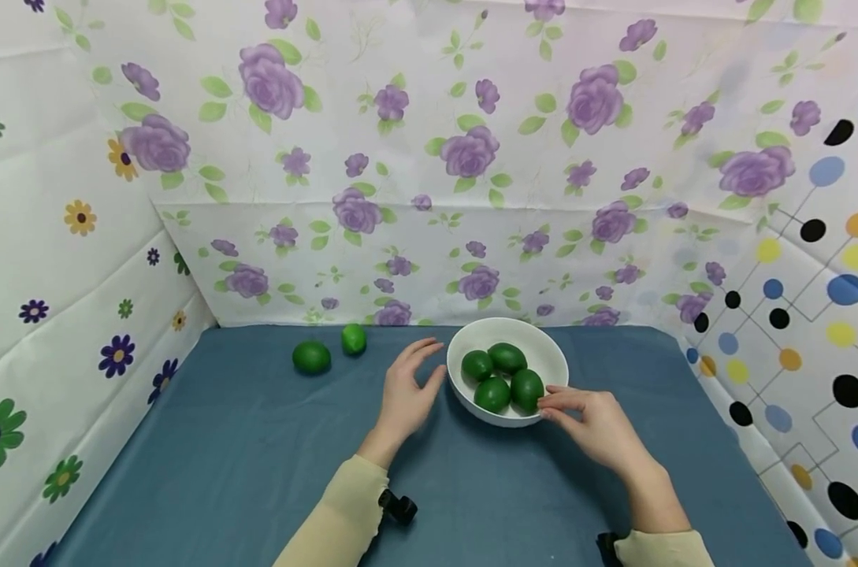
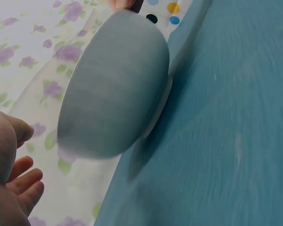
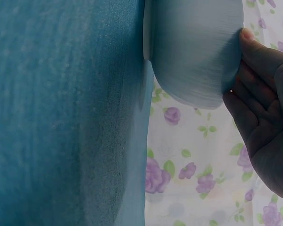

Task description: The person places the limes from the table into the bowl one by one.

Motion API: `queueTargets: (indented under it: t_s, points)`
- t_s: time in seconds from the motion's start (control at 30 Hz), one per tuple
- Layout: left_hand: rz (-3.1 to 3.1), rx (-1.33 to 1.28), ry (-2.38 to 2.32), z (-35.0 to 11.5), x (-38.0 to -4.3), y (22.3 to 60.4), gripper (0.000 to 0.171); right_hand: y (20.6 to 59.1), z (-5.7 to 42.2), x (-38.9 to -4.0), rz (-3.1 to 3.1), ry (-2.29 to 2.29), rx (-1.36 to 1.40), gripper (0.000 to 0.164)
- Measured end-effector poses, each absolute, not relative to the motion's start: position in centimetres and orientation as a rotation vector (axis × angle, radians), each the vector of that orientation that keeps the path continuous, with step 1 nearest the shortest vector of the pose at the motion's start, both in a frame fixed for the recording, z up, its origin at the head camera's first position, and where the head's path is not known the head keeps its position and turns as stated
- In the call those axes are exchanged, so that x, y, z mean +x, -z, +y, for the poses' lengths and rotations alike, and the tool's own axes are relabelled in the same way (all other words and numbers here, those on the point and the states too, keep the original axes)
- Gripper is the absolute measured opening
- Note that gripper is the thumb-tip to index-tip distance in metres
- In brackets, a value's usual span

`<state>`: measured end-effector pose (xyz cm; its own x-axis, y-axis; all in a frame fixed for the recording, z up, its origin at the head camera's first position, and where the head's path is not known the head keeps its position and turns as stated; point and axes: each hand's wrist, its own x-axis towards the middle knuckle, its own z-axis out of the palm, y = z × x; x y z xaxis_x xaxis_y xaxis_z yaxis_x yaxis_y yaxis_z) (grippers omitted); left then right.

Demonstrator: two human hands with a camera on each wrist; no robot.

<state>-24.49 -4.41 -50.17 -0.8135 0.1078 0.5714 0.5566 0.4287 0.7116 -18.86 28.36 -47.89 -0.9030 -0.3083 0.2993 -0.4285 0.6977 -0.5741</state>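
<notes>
A white bowl (image 1: 507,420) stands upright at the back of the table, with several dark green, smooth oval fruits (image 1: 508,358) in it. My right hand (image 1: 597,425) pinches the bowl's right front rim, fingertips over the edge beside the nearest fruit and thumb outside. From the right wrist, the hand (image 3: 269,103) meets the edge of the bowl (image 3: 198,52). My left hand (image 1: 403,394) is just left of the bowl, apart from it, fingers relaxed and holding nothing. In the left wrist view, a gap separates those fingers (image 2: 26,183) from the bowl (image 2: 115,84).
Two more green fruits lie on the table left of the bowl: a larger dark one (image 1: 311,357) and a smaller, brighter one (image 1: 354,339). A blue cloth (image 1: 244,472) covers the table. Patterned sheets hang behind it (image 1: 429,173) and along both sides.
</notes>
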Motion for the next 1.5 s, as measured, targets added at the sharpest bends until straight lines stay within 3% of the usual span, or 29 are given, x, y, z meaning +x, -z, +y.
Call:
queueTargets:
  t_s: [0.47,0.83,1.5]
  points:
    - [-2.357,-0.319,1.339,-11.4,-24.6,50.8,0.037,48.0,28.3,-18.7,-2.733,-0.985,0.583,0.017]
    - [-2.385,-0.306,1.188,-14.7,-24.7,50.7,0.037,48.6,28.5,-18.8,-2.722,-0.996,0.592,0.018]
    - [-2.56,-0.257,0.846,-22.6,-24.3,51.4,0.055,48.1,28.4,-18.8,-2.734,-0.995,0.584,0.018]
